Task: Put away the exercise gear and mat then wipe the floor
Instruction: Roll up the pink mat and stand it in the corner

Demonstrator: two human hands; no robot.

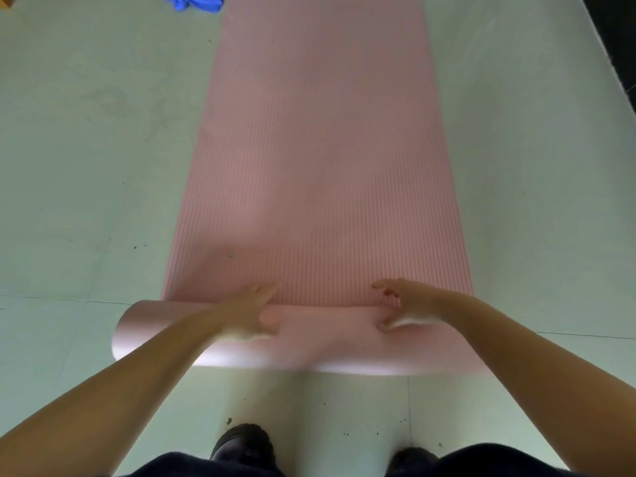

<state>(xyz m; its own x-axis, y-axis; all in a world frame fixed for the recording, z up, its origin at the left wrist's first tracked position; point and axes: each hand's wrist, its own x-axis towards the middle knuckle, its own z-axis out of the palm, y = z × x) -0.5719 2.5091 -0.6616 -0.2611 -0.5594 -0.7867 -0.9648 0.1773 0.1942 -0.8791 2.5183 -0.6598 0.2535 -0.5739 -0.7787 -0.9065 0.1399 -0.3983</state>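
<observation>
- Currently, both hands rest on the rolled near end of the pink mat (309,166), palms down, fingers spread flat.
- Left hand (251,311) presses the roll left of centre; right hand (409,304) presses it right of centre, neither clenched.
- Beyond the hands the mat lies unrolled on the pale floor (86,166).
- Far beyond the left hand: blue cloth (196,1).
- Below the hands: dark shoes (244,442).

Pink mat (316,166) looks like matt ribbed foam; pale floor (86,166) smooth, faintly glossy.
</observation>
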